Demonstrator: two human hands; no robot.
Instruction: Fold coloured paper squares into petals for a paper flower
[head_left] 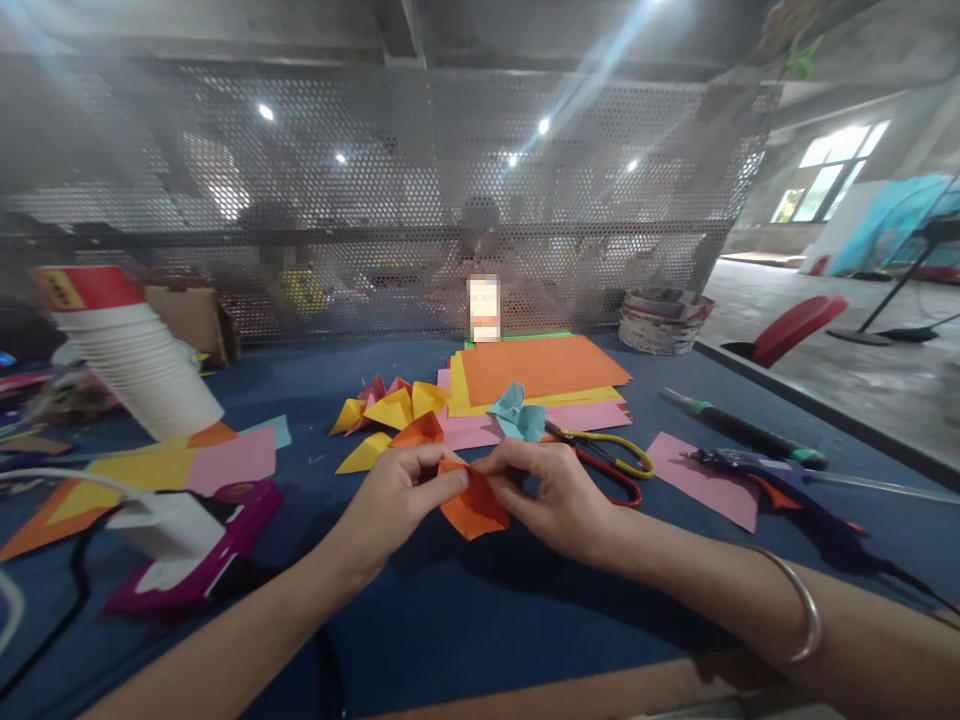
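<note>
Between my two hands, low over the blue table [420,640], is a small folded orange paper [474,508]. My left hand [401,495] pinches its upper left edge with thumb and fingers. The fingers of my right hand [551,490] are pinched at its upper right corner. Just beyond my hands lie folded yellow pieces [390,410], another orange piece [420,430] and a light blue folded piece [517,412]. Behind them is a stack of coloured sheets with an orange one [532,370] on top.
Scissors [626,455], a pink sheet [705,480], a glue gun [795,500] and a green-black tool [750,430] lie right. Stacked paper cups [139,360], loose sheets [232,458] and a purple power strip [180,590] are left. A basket [664,320] stands near the mesh screen [360,200].
</note>
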